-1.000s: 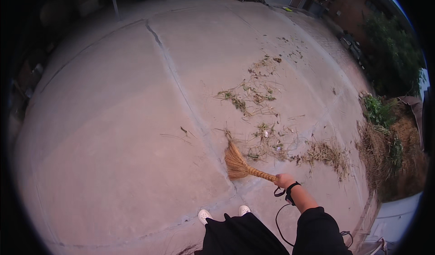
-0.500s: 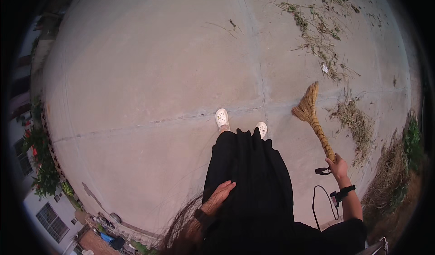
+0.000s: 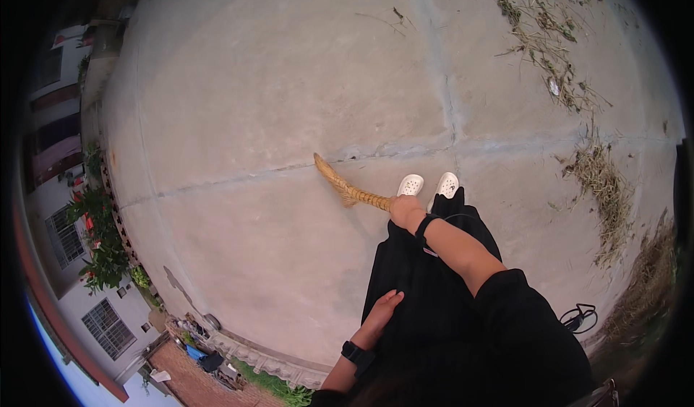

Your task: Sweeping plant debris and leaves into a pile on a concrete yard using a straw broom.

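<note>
My right hand (image 3: 406,212) is wrapped round the handle of a straw hand broom (image 3: 370,198). The arm reaches across in front of my black skirt (image 3: 423,291). Leftward from the fist the broom points over the concrete, its bristle end (image 3: 331,174) by a crack line. Whether the bristles touch the ground I cannot tell. Beside the skirt hangs my left hand (image 3: 382,313), empty, with loosely curled fingers held apart from the thumb. Both wrists wear dark bands.
Dry grass and stalks lie strewn at the far right (image 3: 538,35), with another heap (image 3: 606,179) nearer. My white clogs (image 3: 410,185) stand close to the crack. Brush borders the right edge. Along the left run green plants (image 3: 101,226), a white building (image 3: 79,291) and a low edging (image 3: 267,353).
The broom has swung from the right side across my front to the left, with my right hand still round its handle. My feet are closer together, and the view has shifted.
</note>
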Tool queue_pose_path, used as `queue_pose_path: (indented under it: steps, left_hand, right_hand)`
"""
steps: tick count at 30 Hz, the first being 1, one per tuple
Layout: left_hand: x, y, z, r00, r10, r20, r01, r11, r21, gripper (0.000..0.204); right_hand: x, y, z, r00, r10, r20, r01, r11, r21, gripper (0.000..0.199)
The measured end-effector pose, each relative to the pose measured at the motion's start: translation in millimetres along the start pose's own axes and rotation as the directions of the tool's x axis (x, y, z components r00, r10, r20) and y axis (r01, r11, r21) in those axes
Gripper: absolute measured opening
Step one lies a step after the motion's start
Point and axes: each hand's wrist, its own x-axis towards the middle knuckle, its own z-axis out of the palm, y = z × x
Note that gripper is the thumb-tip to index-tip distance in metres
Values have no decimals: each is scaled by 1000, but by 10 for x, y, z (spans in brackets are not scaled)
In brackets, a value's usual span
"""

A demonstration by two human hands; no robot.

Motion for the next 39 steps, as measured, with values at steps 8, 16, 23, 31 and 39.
queue_pose_path:
  steps: [8,16,23,31,39]
  left_hand:
    - [35,-133,-137,999,17,40,-13,996,-87,24]
    - [150,-12,-88,990,19,138,-11,998,-59,31]
    - [142,326,142,978,83,193,-93,995,46,23]
    - [295,839,438,967,118,224,-151,979,136,24]
    - [649,1904,562,908,52,417,-131,977,165,23]
  right_hand:
    - [-653,1093,-458,993,110,-32,-112,992,-62,33]
    - [-2818,2679,-1107,659,752,-37,-752,658,-19,43]
    - [-3395,3163,-1377,317,945,-82,-948,312,-62,23]
    - [-4131,2932,-1606,391,899,-198,-864,433,256,51]
    - [-1683,1934,-2041,820,437,-370,-404,899,169,56]
